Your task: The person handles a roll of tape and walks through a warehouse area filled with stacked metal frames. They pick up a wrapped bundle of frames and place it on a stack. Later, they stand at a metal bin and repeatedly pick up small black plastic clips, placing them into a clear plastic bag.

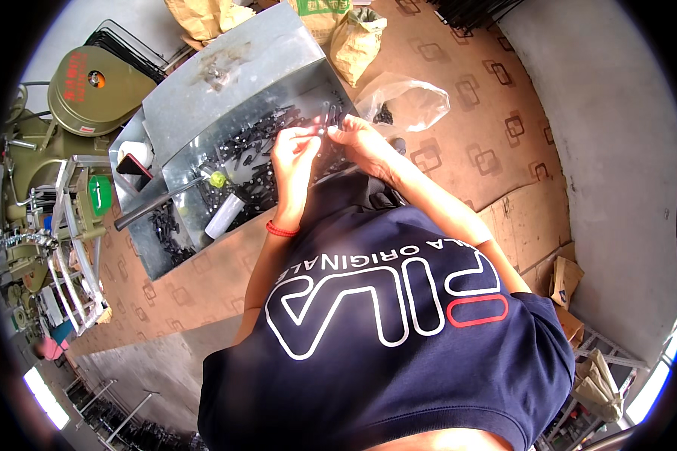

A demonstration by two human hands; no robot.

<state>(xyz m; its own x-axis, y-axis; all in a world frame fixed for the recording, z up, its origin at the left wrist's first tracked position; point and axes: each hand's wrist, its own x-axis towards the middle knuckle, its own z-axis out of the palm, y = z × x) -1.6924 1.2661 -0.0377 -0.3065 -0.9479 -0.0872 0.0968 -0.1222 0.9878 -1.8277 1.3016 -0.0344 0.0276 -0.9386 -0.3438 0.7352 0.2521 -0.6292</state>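
Noted the left hand [292, 146] raised over a grey metal bin [337, 79], forearm running steeply upward in view, wrist nearly in line with it, back of the fingers leaning right. Observed thumb and fingers pinching a small piece [322, 131], too blurred to identify by kind. Located that piece between the two sets of fingertips, above the bin's right-hand part.

Noted the right hand [365, 146] just beside, with forearm slanting from lower right to upper left, elbow bent and set out wide of the body. Observed thumb pointing left toward the small piece, fingers curled near it; cannot tell whether pinching the same piece or merely touching.

Recorded a red bracelet [281, 229] around the left wrist, and a navy shirt [384, 376] below both forearms.

Found many small dark parts [259, 143] scattered inside the bin, beneath and left of the hands. Found also a white cylinder [224, 216] lying tilted among them, near a yellow-green object [217, 179]. Logged a phone [134, 167] at the bin's left end, and a clear plastic bag [421, 105] on the patterned floor [478, 94], right of the bin.
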